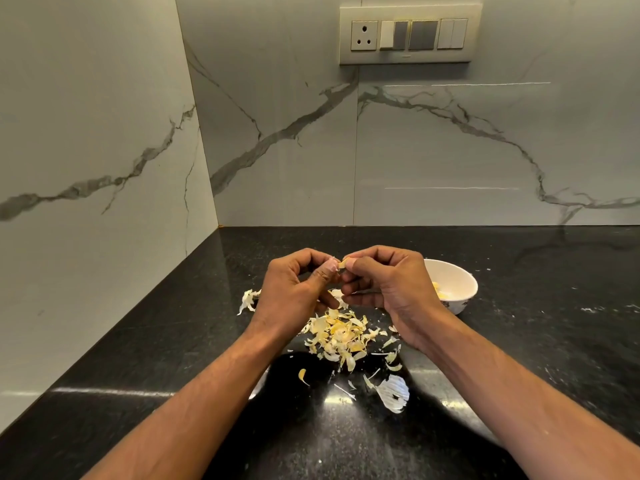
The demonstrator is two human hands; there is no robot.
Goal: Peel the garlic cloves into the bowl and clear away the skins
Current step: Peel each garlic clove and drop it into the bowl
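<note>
A black stone counter [145, 341] runs into a corner of marble-patterned wall [415, 150], and a switch panel [410, 33] sits high on the back wall. Both forearms reach in from the near edge, so the hands meet above the middle of the counter, right over the scraps, probably so that falling peel lands in one place.

The left hand [294, 289] and right hand [377, 285] are curled toward each other, fingertips pinching one garlic clove [341, 264] between them. The left seems to steady it while the right picks at the skin.

A white bowl [460, 275] stands toward the right of the counter, just beyond the right hand, close enough for an easy drop; a few peeled cloves [440, 291] show inside.

The pile of skins [341, 336] lies under the hands, with stray flakes toward the near edge and one larger white husk [393, 393]. Clearing has not begun, as I judge it.
</note>
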